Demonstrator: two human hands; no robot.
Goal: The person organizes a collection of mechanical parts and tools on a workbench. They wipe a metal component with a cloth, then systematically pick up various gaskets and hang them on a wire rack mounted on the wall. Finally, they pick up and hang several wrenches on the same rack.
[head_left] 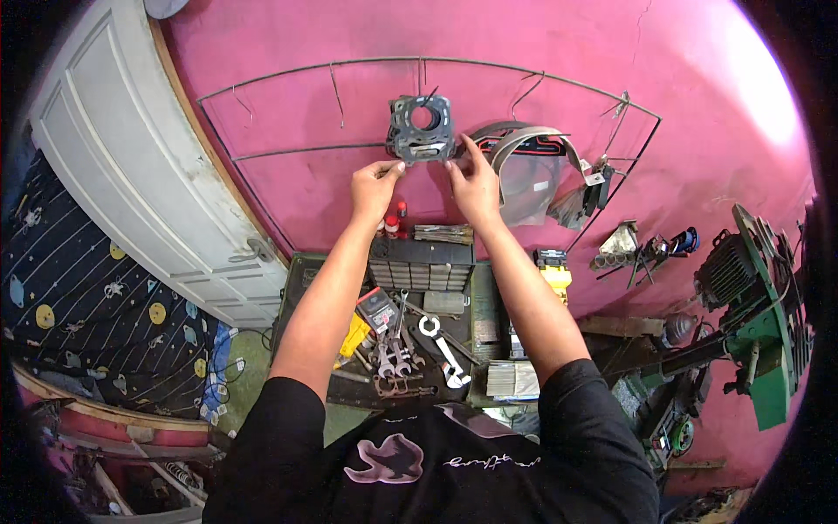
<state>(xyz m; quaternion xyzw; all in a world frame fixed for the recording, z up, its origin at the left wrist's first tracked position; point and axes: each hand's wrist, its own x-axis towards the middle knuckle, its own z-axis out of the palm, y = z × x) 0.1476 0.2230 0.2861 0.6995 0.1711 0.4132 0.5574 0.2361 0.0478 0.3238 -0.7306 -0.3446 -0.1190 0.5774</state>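
A bunch of flat, dark grey engine gaskets point(421, 131) with a large round hole hangs from the metal wall rack. My left hand point(374, 188) is at its lower left corner, with thumb and fingers pinched on the edge. My right hand point(477, 188) is at the lower right corner. Its thumb touches the edge there, while its index finger stretches up beside the gaskets, apart from the thumb. Both arms reach up and forward over the workbench. The remaining fingers of my right hand are mostly hidden.
Curved belts point(524, 144) and a clear plastic bag point(528, 188) hang at the right of the rack point(489, 65). Below stand a small drawer cabinet point(423, 265) and a bench with wrenches point(397, 354). A green machine point(764, 349) is at the right, a white door point(131, 148) at the left.
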